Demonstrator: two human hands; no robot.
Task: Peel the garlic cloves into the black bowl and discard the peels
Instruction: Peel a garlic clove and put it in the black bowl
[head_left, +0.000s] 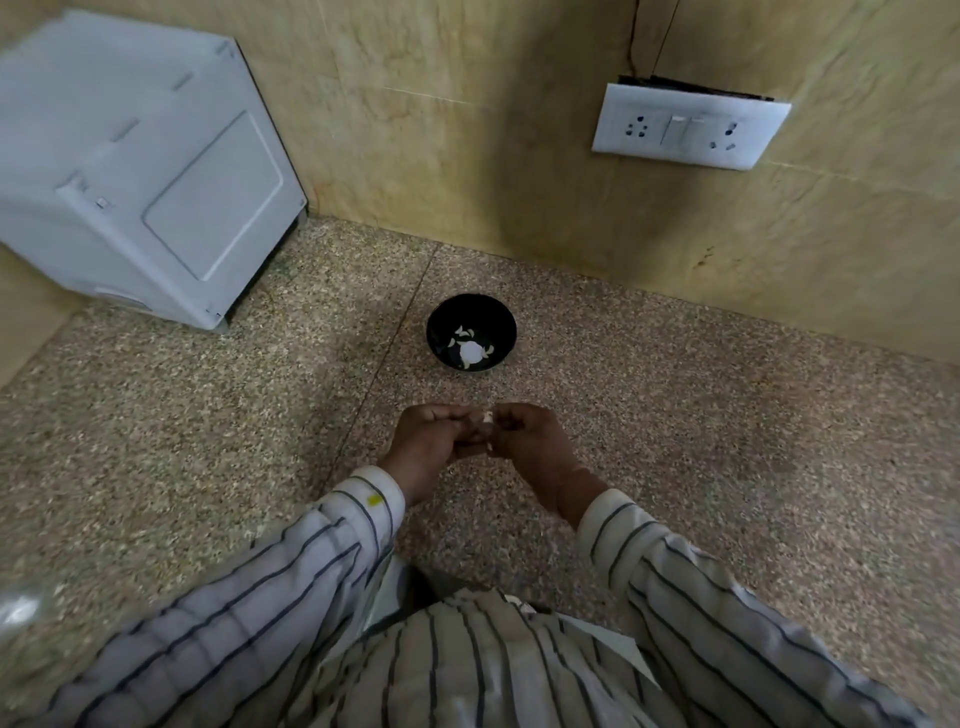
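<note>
Striped sleeves nearest; both hands pinch garlic clove, mostly hidden by fingers; black bowl beyond.

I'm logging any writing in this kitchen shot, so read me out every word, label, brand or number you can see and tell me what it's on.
None: no readable text shows anywhere in this view.
White appliance: moulded panels only, no brand or label legible.
Switch and socket plate: plain, no markings visible.
Black bowl: no print.
Left sleeve: a small yellow mark, too small to tell if it carries writing.
</note>
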